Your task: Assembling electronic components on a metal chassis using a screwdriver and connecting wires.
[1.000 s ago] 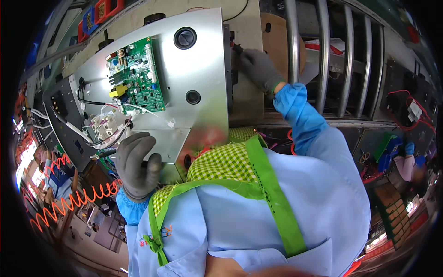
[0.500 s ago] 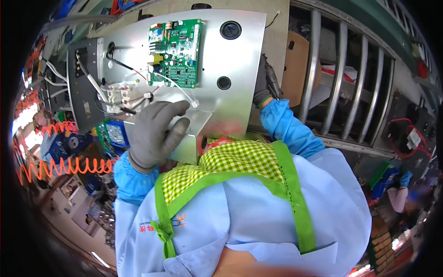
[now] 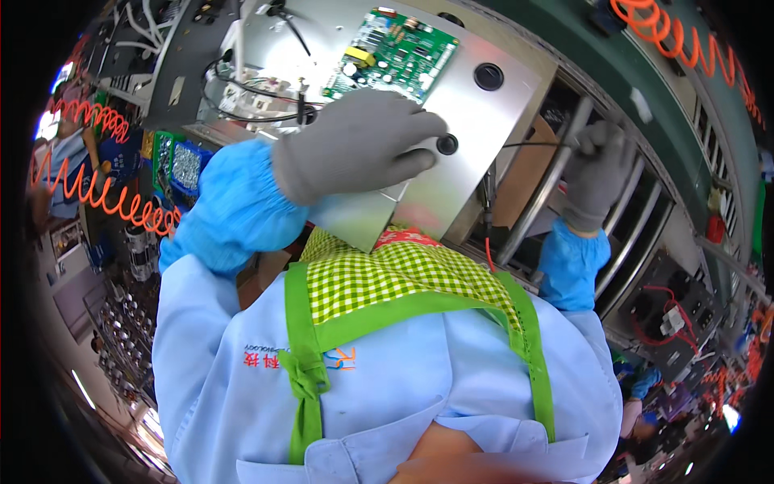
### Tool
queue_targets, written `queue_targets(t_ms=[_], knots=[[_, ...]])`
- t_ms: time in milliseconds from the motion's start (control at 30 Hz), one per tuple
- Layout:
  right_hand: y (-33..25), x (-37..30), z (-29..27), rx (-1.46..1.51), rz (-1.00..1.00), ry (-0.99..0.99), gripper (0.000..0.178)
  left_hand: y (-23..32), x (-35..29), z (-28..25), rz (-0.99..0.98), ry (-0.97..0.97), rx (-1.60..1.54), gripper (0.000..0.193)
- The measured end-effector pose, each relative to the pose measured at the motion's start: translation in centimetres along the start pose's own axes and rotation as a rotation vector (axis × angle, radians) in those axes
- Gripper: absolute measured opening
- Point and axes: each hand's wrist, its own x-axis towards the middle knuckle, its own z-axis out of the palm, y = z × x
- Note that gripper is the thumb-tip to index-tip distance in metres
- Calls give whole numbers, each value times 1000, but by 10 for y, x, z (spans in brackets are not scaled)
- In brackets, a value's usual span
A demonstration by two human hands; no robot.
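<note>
My left hand point(image 3: 363, 143), in a grey glove, hovers over a silver sheet-metal panel point(image 3: 504, 105). Its fingers reach forward, thumb apart, beside a round black grommet point(image 3: 447, 144); nothing shows in its grip. Off the panel's right side, my gloved right hand point(image 3: 598, 165) is raised above metal bars, fingers curled. A thin black cable point(image 3: 528, 144) runs from the panel's edge into those fingers. Behind my left hand, a green circuit board point(image 3: 415, 60) sits on the panel. White connectors with black wires point(image 3: 258, 105) lie left of it, partly covered by my left arm.
Metal bars point(image 3: 556, 173) form a rack on the right, with brown cardboard point(image 3: 524, 181) beneath. A slender black part with a red wire point(image 3: 488, 214) hangs beside the panel. Green and blue bins point(image 3: 189, 165) stand left, near an orange coiled hose point(image 3: 105, 194).
My right hand has come out from the panel's right edge and moved right, now with a black cable. My left hand has shifted right across the panel. The view has turned.
</note>
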Motion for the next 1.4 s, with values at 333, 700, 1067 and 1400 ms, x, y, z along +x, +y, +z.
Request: queue_targets(t_ms=[333,700,1067,1400], knots=[[110,-15,-76,-1038,-437,-936,29,-22,37,47,162,141,152,18],[160,-91,11,-10,468,-655,41,-6,34,46,89,-24,307,21],[186,-83,-10,-187,276,-854,37,2,43,55,123,-72,283,19],[138,-31,-8,-620,126,-555,44,2,32,73,190,138,217,6]])
